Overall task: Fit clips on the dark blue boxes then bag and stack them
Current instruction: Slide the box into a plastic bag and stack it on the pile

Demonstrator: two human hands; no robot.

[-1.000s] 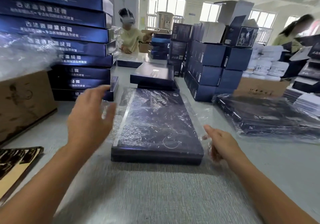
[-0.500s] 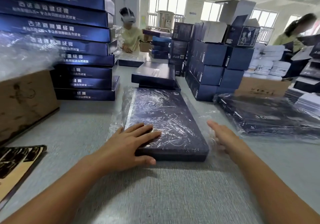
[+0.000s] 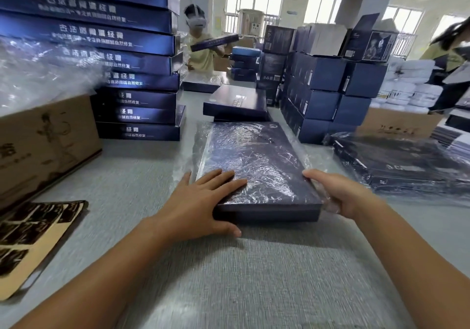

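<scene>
Clear plastic, left edge: crumpled film (image 3: 43, 74) is heaped on a cardboard carton (image 3: 48, 145), beside a tall stack of dark blue boxes (image 3: 132, 79) with white lettering.
Left hand (image 3: 201, 201): fingers are spread and straight, pressed flat on the near left corner of the bagged box (image 3: 256, 166); the thumb lies along its near edge.
Bagged box, location: it lies flat on the grey table (image 3: 229, 278), centre of view, just in front of an unbagged box (image 3: 236, 102).
Bagged box, orientation: the long axis runs away from the person, leaning slightly right; one short end faces the person.
Bag (image 3: 188, 150): loose film stands clear of the box along both long sides.
Right hand (image 3: 338, 194): it holds the near right edge, thumb on top, film bunched beneath the palm. The fingers are hidden; cannot tell their curl.
Right side: a low pile of bagged boxes (image 3: 407, 161) lies near.
Risk, slip: the film is slick; an uneven lift may let the box slide inside the bag.
Risk, tear: a box corner may puncture taut film.
Risk, stack: trapped slack film may leave the box crooked on the pile.
</scene>
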